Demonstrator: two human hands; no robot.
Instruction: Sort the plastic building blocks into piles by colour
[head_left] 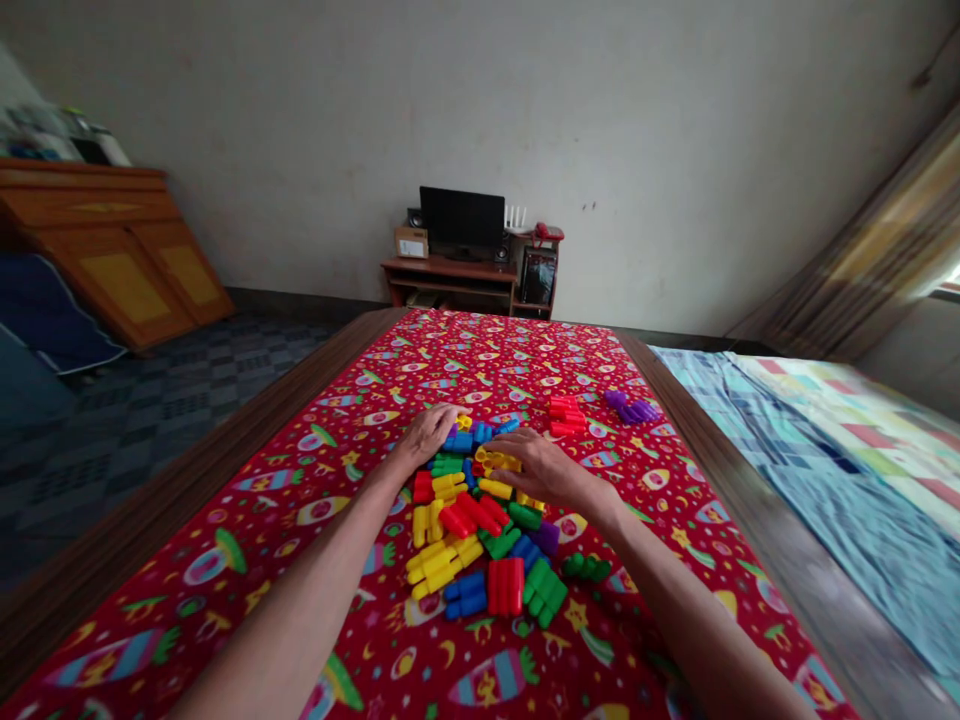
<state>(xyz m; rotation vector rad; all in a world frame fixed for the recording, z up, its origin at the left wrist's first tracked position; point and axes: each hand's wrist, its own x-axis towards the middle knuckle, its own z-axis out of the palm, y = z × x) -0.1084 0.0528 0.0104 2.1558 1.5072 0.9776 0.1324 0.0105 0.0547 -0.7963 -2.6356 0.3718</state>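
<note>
Multicoloured rounded plastic blocks [475,514] lay heaped on red rocket-print cloth [525,355]; left hand [432,434], right hand [546,466] flanked far end, grasp unclear; handling seemed underway, next move likely needed firm pinch.

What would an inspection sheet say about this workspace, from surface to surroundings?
Surface: red patterned cloth over a brown table.
Job's things: multicoloured blocks in a heap; red blocks and purple blocks lie apart, beyond it to the right.
Clutter: blurred items crowd the cabinet at left.
Hands: left hand at the heap's far left edge; right hand over yellow blocks; grip unclear.
Cables: cord-like dark line at upper right, unconfirmed.
Surroundings: monitor on a desk ahead; bedding and curtain at right.
</note>
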